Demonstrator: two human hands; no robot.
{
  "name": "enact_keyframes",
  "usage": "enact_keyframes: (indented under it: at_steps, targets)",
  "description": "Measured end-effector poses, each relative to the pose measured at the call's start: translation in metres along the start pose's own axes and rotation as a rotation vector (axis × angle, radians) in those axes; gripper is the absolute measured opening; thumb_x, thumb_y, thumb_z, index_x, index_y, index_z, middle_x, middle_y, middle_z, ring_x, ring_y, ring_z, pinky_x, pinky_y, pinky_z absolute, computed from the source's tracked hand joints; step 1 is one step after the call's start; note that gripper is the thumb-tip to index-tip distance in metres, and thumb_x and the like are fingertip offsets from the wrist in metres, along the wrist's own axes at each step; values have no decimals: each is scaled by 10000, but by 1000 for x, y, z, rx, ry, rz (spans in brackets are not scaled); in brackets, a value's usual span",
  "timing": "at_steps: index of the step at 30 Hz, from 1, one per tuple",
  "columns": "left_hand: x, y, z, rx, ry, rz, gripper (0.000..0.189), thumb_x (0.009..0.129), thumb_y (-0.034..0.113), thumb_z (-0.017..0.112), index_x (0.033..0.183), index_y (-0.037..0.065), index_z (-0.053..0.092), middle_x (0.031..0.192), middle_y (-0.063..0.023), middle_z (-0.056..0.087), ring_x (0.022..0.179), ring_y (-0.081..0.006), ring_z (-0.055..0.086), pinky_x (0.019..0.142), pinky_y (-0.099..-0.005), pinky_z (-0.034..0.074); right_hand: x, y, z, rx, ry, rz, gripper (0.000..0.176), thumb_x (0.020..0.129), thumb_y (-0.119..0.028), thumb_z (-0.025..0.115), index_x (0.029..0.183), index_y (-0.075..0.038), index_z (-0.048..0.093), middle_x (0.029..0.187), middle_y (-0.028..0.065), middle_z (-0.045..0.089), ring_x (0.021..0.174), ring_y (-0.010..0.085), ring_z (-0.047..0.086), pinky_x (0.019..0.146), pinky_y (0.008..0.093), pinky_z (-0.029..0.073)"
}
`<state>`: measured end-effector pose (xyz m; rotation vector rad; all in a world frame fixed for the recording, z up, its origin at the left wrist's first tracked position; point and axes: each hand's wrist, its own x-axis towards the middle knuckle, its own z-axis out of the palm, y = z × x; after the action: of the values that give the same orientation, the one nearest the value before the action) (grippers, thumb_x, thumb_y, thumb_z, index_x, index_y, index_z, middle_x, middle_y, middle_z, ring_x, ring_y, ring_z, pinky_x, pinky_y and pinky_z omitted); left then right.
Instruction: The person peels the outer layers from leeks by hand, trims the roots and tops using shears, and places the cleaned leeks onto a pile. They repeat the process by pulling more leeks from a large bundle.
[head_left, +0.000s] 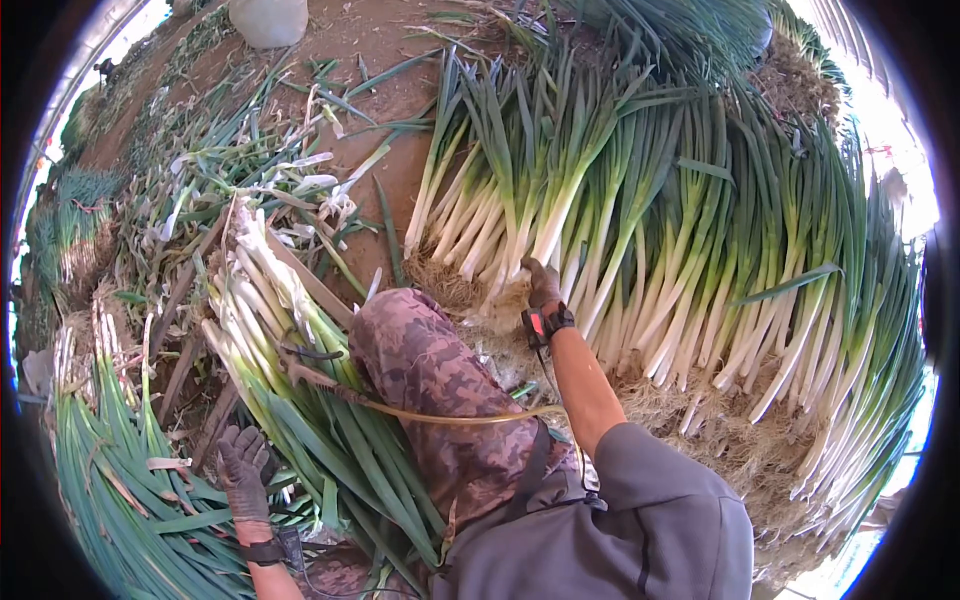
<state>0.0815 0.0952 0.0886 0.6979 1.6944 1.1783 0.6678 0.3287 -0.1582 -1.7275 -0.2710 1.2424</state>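
Observation:
My right hand [543, 287], in a dark glove, reaches to the near edge of a long row of long green onions [690, 270]. Its fingers close at the white lower end of one green onion [562, 215]; the palm side is hidden. My left hand [243, 462], also gloved, is at the lower left with its fingers apart and nothing in it. It is between a loose bundle of green onions [130, 480] and a second pile of green onions [270, 340] beside my knee. A nozzle-like tool [318, 377] on a yellowish hose [460, 416] crosses that second pile.
Stripped leaves and peelings [230, 170] litter the brown soil [350, 165] ahead on the left. Wooden slats [180, 375] lie under the pile near my left hand. A whitish rounded object [268, 22] is at the top. More green onions [690, 35] lie at the far side.

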Motion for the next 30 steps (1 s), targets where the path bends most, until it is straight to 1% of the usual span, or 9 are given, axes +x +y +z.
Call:
enact_keyframes:
  at_steps: [1, 4, 8, 10, 12, 15, 18, 27, 30]
  targets:
    - [-3, -6, -5, -29, -6, -30, 914, 904, 740, 501, 1419, -12, 438, 1301, -190, 593, 1163, -279, 600, 965, -396, 455, -14, -4, 5, 65, 8, -26, 612, 751, -344, 798, 1108, 125, 633, 1008, 202, 681, 859, 314, 636, 788, 412, 507]
    - [-8, -25, -13, -95, 4, -121, 895, 920, 728, 485, 1413, -17, 433, 1270, -180, 610, 1158, -276, 601, 977, -419, 451, -12, 12, 30, -296, 383, -184, 521, 744, -349, 818, 1013, 72, 666, 860, 151, 660, 755, 268, 623, 715, 390, 516]
    - [-10, -44, -13, -165, 6, -165, 920, 914, 746, 469, 1418, -22, 426, 1287, -175, 598, 1170, -282, 588, 1003, -436, 432, 9, 29, -5, -313, 101, -26, 650, 724, -368, 851, 1090, 123, 634, 982, 192, 713, 870, 313, 683, 797, 408, 522]
    - [-8, -50, -15, -166, -3, -170, 929, 910, 756, 459, 1419, -20, 427, 1296, -171, 592, 1170, -282, 583, 1014, -438, 421, -10, 25, -2, -680, 235, -237, 535, 779, -371, 786, 1084, 45, 647, 1012, 231, 722, 956, 395, 696, 830, 454, 529]
    - [-5, -52, -19, -162, -14, -171, 938, 907, 766, 451, 1421, -18, 426, 1300, -166, 588, 1161, -280, 582, 1018, -435, 412, -32, 14, -3, -919, 232, -342, 655, 780, -439, 779, 1180, 45, 592, 1131, 259, 679, 1035, 428, 662, 879, 474, 532]
    - [-1, -52, -20, -170, -29, -172, 938, 904, 772, 448, 1422, -10, 430, 1288, -157, 593, 1145, -265, 580, 1006, -424, 413, -79, -23, -1, -1075, 462, -334, 801, 752, -415, 814, 1321, 50, 496, 1306, 275, 573, 1167, 403, 597, 972, 459, 508]
    - [1, -56, -18, -140, 10, -170, 920, 911, 766, 445, 1417, -2, 443, 1277, -144, 595, 1121, -248, 578, 991, -411, 418, -64, -26, -10, -1120, 406, -275, 935, 736, -501, 813, 1399, 25, 415, 1382, 257, 508, 1232, 423, 537, 1006, 453, 484]
    - [3, -79, -14, -232, 114, -166, 857, 934, 739, 440, 1407, 25, 473, 1195, -78, 574, 1011, -176, 550, 953, -355, 429, -42, -44, 12, -1262, 233, -48, 917, 731, -633, 771, 1307, 38, 527, 1267, 234, 632, 1180, 371, 608, 994, 415, 501]
    - [2, -72, 2, -225, 173, -176, 823, 953, 722, 421, 1398, 32, 486, 1187, -64, 572, 980, -171, 541, 950, -346, 424, -19, -28, 13, -1284, 213, -117, 976, 700, -697, 746, 1294, 47, 529, 1147, 231, 692, 1075, 341, 685, 913, 419, 547]
